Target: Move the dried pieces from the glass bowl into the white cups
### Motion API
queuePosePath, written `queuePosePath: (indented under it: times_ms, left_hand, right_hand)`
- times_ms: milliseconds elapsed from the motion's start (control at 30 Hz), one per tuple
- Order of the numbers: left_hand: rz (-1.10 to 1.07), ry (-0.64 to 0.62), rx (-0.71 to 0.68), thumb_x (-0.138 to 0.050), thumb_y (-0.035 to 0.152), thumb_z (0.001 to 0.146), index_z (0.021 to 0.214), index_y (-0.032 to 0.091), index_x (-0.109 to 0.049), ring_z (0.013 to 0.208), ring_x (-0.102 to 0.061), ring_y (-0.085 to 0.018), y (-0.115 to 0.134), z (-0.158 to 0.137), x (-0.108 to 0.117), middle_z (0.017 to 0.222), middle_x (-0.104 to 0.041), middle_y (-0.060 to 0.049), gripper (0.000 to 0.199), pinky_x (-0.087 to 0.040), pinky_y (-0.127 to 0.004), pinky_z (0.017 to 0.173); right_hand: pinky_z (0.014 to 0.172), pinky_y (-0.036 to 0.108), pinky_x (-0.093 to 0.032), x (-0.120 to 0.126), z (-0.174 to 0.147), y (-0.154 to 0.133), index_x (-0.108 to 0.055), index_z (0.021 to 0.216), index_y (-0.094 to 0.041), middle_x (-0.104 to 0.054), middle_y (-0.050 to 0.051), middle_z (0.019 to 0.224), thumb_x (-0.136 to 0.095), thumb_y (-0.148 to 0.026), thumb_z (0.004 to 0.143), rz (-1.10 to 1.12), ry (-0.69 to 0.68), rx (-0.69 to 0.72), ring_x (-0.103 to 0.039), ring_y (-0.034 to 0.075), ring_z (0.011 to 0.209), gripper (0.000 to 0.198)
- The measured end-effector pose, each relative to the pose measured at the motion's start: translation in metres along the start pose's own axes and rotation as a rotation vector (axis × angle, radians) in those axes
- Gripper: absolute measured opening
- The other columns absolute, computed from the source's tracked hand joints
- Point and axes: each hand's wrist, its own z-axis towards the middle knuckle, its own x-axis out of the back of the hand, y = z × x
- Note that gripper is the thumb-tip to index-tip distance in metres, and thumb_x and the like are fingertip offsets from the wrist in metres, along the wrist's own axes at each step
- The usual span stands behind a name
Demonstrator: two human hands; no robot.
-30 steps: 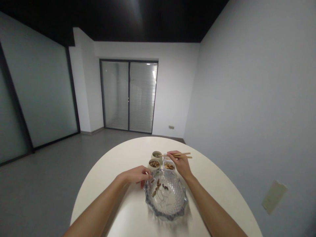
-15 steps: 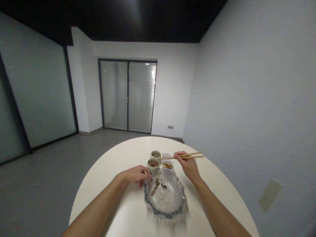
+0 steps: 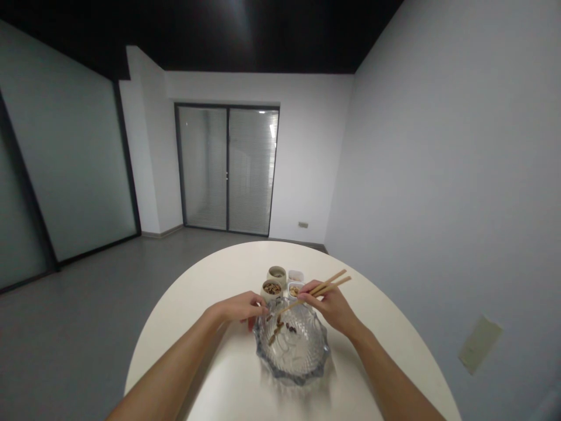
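My right hand (image 3: 329,305) is closed around a pair of wooden chopsticks (image 3: 336,282). Their tips reach down over the far left part of a clear cut-glass bowl (image 3: 302,379), close to small brown dried pieces (image 3: 276,333) lying in it. A few darker bits (image 3: 291,328) rest near the bowl's middle. At the left rim, my left hand (image 3: 246,306) has its fingers closed on the glass bowl. Something red (image 3: 250,323) shows under that hand; its kind is hidden.
Behind the bowl on the round white table (image 3: 197,316) stand a beige cup of brown pieces (image 3: 272,287), a second beige cup (image 3: 277,275), a small white dish of yellowish pieces (image 3: 293,289) and another white dish (image 3: 296,275). A white wall (image 3: 438,175) rises at the right.
My right hand has lowered and turned, bringing the chopstick tips from the small dishes toward me, over the glass bowl. My left hand stays at the rim.
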Motion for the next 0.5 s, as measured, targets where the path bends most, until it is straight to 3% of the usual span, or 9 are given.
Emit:
queuePosePath:
  times_ms: [233, 500]
  left_hand:
    - [0.008, 0.005, -0.005, -0.054, 0.050, 0.082, 0.085, 0.015, -0.064, 0.046, -0.050, -0.013, -0.001, 0.001, 0.000, 0.053, -0.055, 0.003, 0.036, -0.032, -0.022, 0.043]
    - [0.007, 0.000, 0.011, -0.054, 0.052, 0.083, 0.089, 0.015, -0.065, 0.047, -0.051, -0.013, -0.004, 0.002, 0.000, 0.056, -0.058, 0.002, 0.039, -0.033, -0.021, 0.044]
  right_hand:
    - [0.065, 0.029, -0.052, -0.020, 0.000, 0.002, -0.074, 0.086, -0.021, -0.074, 0.003, 0.078, -0.068, -0.041, 0.085, -0.036, 0.044, -0.020, -0.068, 0.021, 0.071, 0.020]
    - [0.065, 0.029, -0.054, -0.022, 0.002, 0.003, -0.073, 0.084, -0.019, -0.073, 0.003, 0.077, -0.070, -0.042, 0.082, 0.007, 0.054, -0.064, -0.068, 0.021, 0.070, 0.023]
